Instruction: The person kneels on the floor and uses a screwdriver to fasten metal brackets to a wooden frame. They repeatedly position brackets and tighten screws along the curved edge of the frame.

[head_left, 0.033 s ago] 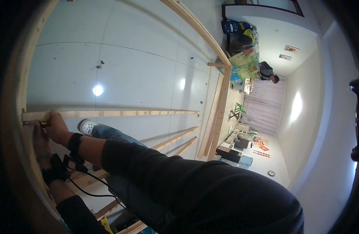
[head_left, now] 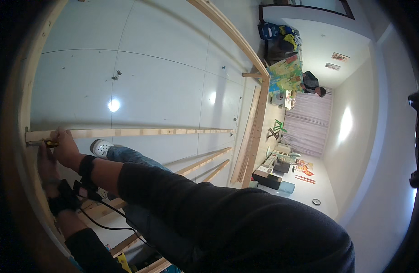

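My right hand (head_left: 67, 148) is closed around the yellow-and-black handle of a small screwdriver (head_left: 51, 144). Its metal end lies toward a wooden rail (head_left: 26, 98) at the left edge, beside the end of a long wooden slat (head_left: 127, 132). Just below, my left hand (head_left: 48, 166) has its fingertips raised to the same spot, looking pinched together; what they hold is hidden. Both wrists wear black bands, with black boxes and a cable (head_left: 111, 227) between the forearms.
The rail belongs to a large wooden frame (head_left: 236, 38) around the tiled floor (head_left: 159, 91). Loose slats (head_left: 209, 160) lie near my leg and white clog (head_left: 101, 148). Small metal fittings (head_left: 117, 75) are scattered on the tiles. Another person (head_left: 312, 82) is across the room, by a covered table (head_left: 282, 75).
My right hand's fingers have shifted slightly and the screwdriver handle looks a little turned. The left hand stays at the same spot, and the frame and slats have not moved.
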The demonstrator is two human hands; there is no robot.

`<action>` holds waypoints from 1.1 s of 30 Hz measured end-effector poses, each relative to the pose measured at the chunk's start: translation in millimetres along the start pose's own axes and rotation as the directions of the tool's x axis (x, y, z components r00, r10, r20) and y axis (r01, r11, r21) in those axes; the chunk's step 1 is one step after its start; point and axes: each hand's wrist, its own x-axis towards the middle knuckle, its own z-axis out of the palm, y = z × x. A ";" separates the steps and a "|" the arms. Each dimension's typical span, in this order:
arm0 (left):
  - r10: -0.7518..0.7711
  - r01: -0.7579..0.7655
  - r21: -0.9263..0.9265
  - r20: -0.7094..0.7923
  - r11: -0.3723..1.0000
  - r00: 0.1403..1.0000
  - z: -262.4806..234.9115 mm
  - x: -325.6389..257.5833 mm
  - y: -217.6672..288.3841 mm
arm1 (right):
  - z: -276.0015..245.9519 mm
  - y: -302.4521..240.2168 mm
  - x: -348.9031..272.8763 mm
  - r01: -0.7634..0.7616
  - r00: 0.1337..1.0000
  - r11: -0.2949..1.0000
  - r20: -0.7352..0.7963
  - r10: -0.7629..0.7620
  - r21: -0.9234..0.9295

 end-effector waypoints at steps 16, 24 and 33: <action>-0.031 0.084 -0.325 0.165 0.942 0.986 23.5 -15.6 33.2 | 6.3 6.0 12.9 -0.296 0.953 0.811 0.208 0.219 0.505; -0.016 0.046 -0.394 0.080 0.918 0.997 24.7 -35.1 19.2 | -37.3 -18.9 7.2 -0.018 0.839 0.976 0.528 0.132 -0.217; -0.133 0.067 -0.282 -0.219 0.957 0.967 72.0 -63.6 84.6 | -39.1 -58.1 -24.5 -0.426 0.891 0.805 0.345 0.295 0.412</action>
